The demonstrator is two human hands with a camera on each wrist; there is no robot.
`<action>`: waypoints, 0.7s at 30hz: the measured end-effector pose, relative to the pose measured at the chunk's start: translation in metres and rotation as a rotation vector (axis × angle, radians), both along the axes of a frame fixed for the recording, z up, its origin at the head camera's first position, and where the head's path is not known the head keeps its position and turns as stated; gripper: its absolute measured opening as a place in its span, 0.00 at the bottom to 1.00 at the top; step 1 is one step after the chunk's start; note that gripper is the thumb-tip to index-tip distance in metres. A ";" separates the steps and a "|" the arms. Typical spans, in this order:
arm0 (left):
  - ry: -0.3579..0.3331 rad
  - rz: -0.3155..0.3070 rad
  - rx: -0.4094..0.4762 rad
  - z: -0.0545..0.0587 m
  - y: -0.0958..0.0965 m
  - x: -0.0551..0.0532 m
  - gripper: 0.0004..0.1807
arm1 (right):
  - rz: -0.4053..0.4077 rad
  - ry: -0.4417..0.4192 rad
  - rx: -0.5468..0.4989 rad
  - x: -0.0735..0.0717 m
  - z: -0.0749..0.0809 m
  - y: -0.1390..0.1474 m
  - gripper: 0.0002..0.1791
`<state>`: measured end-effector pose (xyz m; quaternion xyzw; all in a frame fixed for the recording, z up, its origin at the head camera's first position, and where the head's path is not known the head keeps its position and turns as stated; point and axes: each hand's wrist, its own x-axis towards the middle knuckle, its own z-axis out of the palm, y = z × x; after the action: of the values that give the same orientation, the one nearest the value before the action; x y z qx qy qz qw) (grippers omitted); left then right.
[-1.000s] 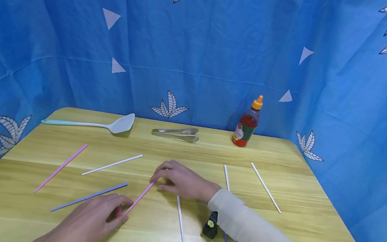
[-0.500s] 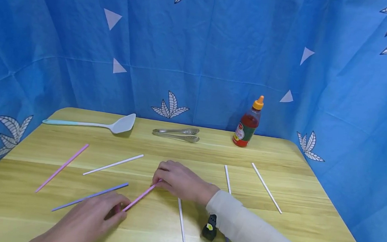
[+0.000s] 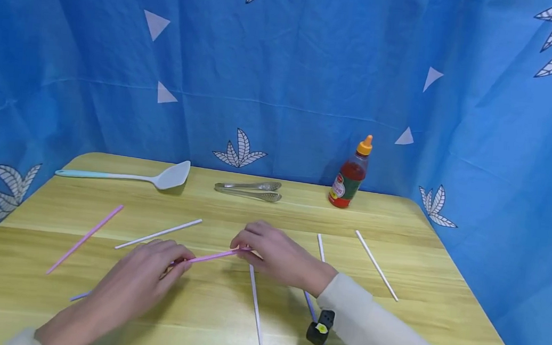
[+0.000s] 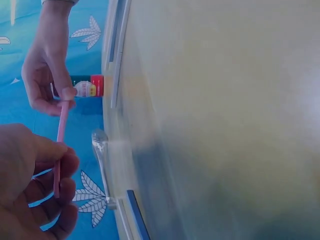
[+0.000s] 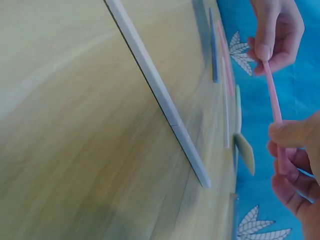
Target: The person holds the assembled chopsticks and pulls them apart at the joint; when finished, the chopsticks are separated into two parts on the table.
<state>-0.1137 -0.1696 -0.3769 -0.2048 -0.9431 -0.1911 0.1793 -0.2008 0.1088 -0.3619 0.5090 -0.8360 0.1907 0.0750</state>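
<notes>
Both hands hold one pink straw (image 3: 212, 257) above the table, one hand near each end. My left hand (image 3: 141, 272) pinches its left end between thumb and fingers; in the left wrist view that end of the straw (image 4: 57, 175) lies across the curled fingers. My right hand (image 3: 277, 254) pinches the other end, thumb on top, as the right wrist view of the straw (image 5: 281, 157) shows. Below my right hand lies a white straw (image 3: 255, 310). My left hand and forearm cover most of a blue straw (image 3: 80, 295).
On the wooden table (image 3: 217, 323) lie another pink straw (image 3: 85, 239), white straws (image 3: 158, 234) and a purple straw (image 3: 309, 306) partly under the right arm. Along the back are a spatula (image 3: 172, 176), metal tongs (image 3: 248, 189) and a red sauce bottle (image 3: 350, 175). A blue curtain (image 3: 282, 77) hangs behind.
The pink straw has risen off the table and turned from steeply slanted to nearly level. My left hand has moved up and forward with it; my right hand has shifted slightly right.
</notes>
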 end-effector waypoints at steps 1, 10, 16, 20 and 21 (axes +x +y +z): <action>0.008 -0.004 -0.004 0.001 0.002 -0.002 0.04 | -0.003 0.007 -0.012 0.001 0.000 0.002 0.06; 0.125 -0.118 -0.017 0.002 0.019 -0.015 0.03 | -0.028 0.044 -0.043 0.008 -0.001 0.022 0.02; 0.137 -0.163 -0.033 0.004 0.029 -0.020 0.03 | -0.045 -0.001 -0.049 0.013 0.002 0.038 0.02; 0.115 -0.198 -0.033 0.005 0.032 -0.024 0.02 | -0.042 -0.011 -0.041 0.012 0.001 0.046 0.02; 0.111 -0.201 -0.030 0.005 0.029 -0.025 0.02 | -0.042 -0.006 -0.038 0.010 0.001 0.050 0.02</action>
<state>-0.1386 -0.1402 -0.3716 -0.3113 -0.9091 -0.1822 0.2082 -0.1904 0.1589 -0.3608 0.4894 -0.8429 0.2062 0.0861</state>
